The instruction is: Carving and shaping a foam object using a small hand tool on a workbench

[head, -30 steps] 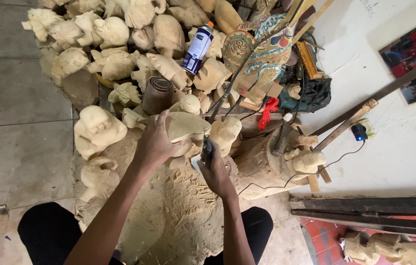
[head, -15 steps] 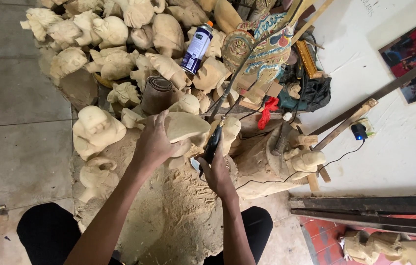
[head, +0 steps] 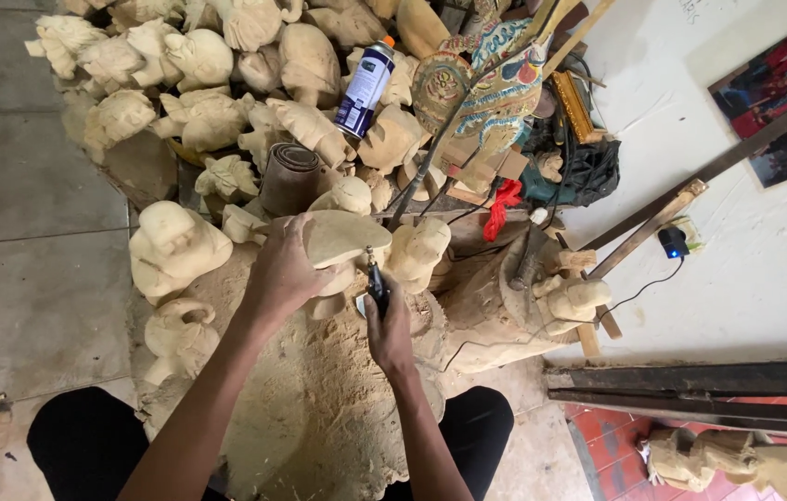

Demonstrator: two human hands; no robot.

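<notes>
Mid-carve: left hand (head: 282, 269) grips the pale wooden carving (head: 342, 239) at frame centre, right hand (head: 389, 325) closed on rotary tool (head: 377, 286) at its 5 o'clock edge; surface looks rough, sawdust pile (head: 319, 399) below, finishing left.

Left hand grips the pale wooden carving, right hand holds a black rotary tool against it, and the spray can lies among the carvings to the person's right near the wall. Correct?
Not quite. In the head view the spray can stands among the carvings ahead of the person. The left hand grips the wooden carving; the right hand holds the rotary tool.
</notes>
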